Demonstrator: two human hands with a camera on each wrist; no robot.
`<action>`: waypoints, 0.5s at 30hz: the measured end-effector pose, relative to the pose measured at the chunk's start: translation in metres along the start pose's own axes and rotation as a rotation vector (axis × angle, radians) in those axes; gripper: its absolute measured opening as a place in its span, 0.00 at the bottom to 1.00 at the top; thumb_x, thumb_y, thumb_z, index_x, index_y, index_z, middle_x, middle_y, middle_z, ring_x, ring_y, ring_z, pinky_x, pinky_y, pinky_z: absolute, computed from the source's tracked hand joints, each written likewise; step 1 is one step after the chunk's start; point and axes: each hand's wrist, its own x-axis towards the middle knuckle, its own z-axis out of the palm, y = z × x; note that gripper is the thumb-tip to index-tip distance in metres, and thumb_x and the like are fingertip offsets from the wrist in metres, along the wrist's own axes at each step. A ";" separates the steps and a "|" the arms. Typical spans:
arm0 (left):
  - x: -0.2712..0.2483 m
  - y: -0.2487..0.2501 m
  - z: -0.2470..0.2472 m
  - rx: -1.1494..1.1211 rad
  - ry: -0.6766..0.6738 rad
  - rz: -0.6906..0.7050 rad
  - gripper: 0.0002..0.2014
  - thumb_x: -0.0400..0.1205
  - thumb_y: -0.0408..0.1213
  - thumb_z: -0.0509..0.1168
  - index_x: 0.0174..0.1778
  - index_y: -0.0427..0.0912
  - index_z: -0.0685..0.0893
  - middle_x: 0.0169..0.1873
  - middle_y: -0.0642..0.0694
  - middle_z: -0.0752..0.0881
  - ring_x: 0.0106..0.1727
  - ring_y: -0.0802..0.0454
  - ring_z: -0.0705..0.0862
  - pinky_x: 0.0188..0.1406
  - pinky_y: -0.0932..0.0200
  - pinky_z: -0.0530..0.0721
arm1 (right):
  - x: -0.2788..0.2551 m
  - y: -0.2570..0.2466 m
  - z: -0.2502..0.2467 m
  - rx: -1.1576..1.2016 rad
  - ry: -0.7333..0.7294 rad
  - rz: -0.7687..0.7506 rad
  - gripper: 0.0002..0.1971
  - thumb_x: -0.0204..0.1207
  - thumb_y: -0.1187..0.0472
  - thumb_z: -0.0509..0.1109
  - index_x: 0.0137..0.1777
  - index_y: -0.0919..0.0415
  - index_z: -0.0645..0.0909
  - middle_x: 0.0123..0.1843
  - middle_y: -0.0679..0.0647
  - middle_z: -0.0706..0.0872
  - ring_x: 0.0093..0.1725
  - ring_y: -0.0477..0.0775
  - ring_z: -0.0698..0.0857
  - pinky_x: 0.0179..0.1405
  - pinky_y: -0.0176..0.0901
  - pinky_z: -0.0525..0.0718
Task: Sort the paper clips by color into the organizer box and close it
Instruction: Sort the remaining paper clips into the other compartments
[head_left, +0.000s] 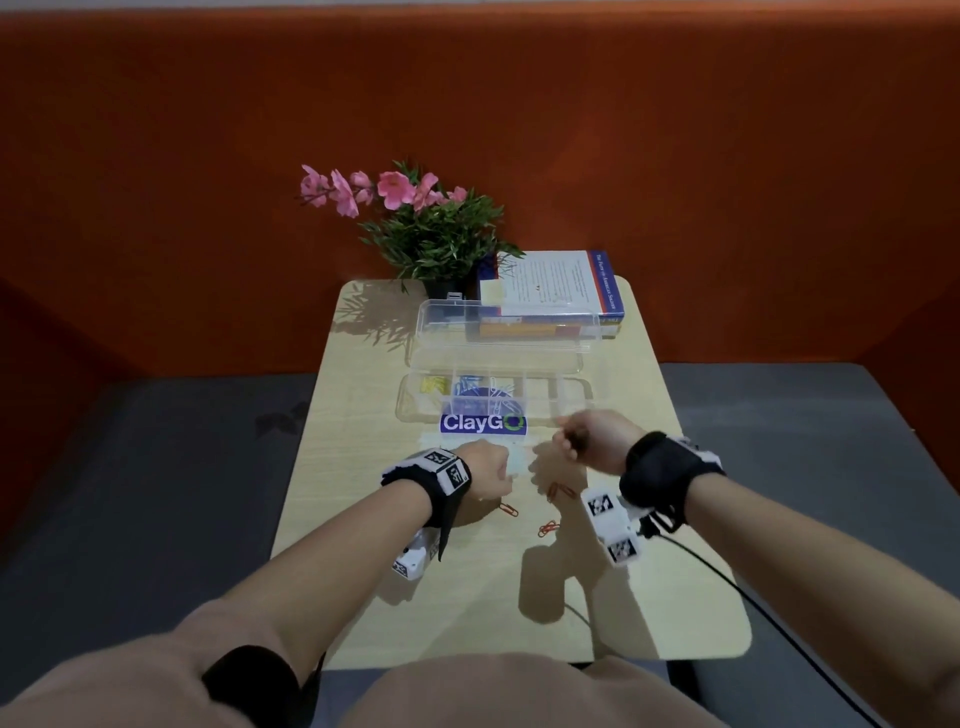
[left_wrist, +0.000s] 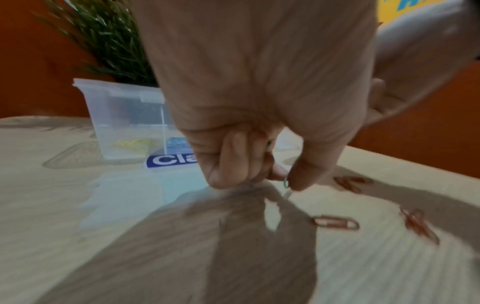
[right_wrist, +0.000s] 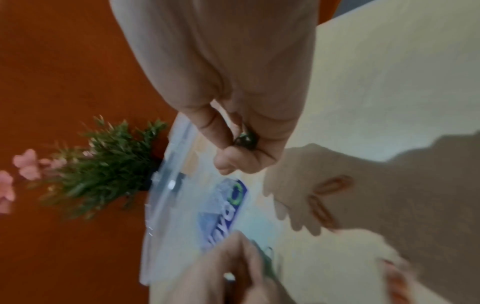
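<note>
Your table (head_left: 363, 597) has the open box (head_left: 493, 400) in the middle, with its lid (head_left: 506, 322) standing up at the back. Some clips lie in the left parts of the box. Behind the box, the plant (head_left: 431, 234) stands at the left and the books (head_left: 556, 291) lie at the right. A sticker (head_left: 483, 423) sits just in front of the box. Your left hand (head_left: 488, 470) and right hand (head_left: 592, 439) are in front of the sticker, side by side. Loose clips (head_left: 558, 491) lie on the table between your hands and nearer to you.

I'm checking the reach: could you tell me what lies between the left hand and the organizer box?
In the head view, the ClayGo sticker lies between the left hand and organizer box.
</note>
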 end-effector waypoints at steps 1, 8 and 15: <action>-0.001 0.000 -0.004 -0.046 0.010 -0.007 0.08 0.82 0.40 0.58 0.41 0.39 0.74 0.39 0.41 0.79 0.38 0.44 0.76 0.32 0.57 0.71 | 0.002 -0.013 0.001 0.024 0.011 -0.040 0.07 0.82 0.73 0.50 0.56 0.68 0.66 0.32 0.56 0.70 0.29 0.51 0.69 0.26 0.38 0.72; 0.005 0.004 -0.053 -0.631 0.195 -0.084 0.14 0.86 0.39 0.50 0.33 0.45 0.69 0.30 0.47 0.68 0.28 0.52 0.66 0.30 0.59 0.67 | 0.021 -0.067 0.013 -0.023 0.109 -0.134 0.21 0.82 0.69 0.55 0.73 0.74 0.66 0.45 0.64 0.76 0.48 0.62 0.78 0.70 0.56 0.75; 0.036 0.026 -0.088 -0.664 0.225 -0.110 0.16 0.83 0.37 0.54 0.28 0.43 0.72 0.22 0.45 0.74 0.23 0.48 0.72 0.26 0.60 0.69 | 0.001 -0.043 -0.006 -0.178 0.132 -0.288 0.21 0.81 0.70 0.55 0.73 0.66 0.72 0.73 0.64 0.72 0.75 0.63 0.70 0.68 0.54 0.75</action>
